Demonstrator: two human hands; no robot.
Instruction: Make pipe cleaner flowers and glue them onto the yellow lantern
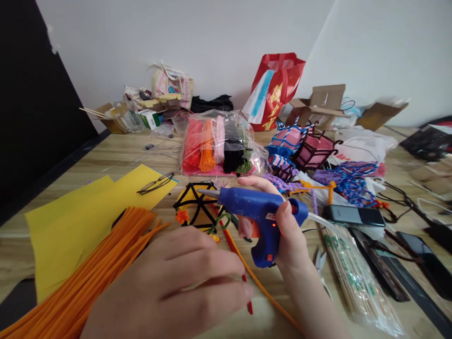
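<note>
My right hand (294, 245) is wrapped round a blue hot glue gun (261, 207) with a small red light showing. A clear glue stick (326, 223) sticks out of its back, and its nozzle points left. My left hand (176, 287), slightly blurred, is in front with its fingers curled together; what they hold, if anything, is hidden. A red pipe cleaner (250, 307) runs behind its fingertips, beside a long orange pipe cleaner (266, 294). Beneath the nozzle lies a yellow piece with a black pipe-cleaner frame (200, 207), with a small orange flower (181, 216) and a green loop (222, 222).
Orange pipe cleaners (116, 252) lie bundled on yellow sheets (70, 216) with glasses (155, 183). Behind is a clear bag of coloured pipe cleaners (217, 146). Pink lantern shapes (314, 149), scissors (320, 263), packed sticks (356, 273) and a phone (425, 261) stand or lie right.
</note>
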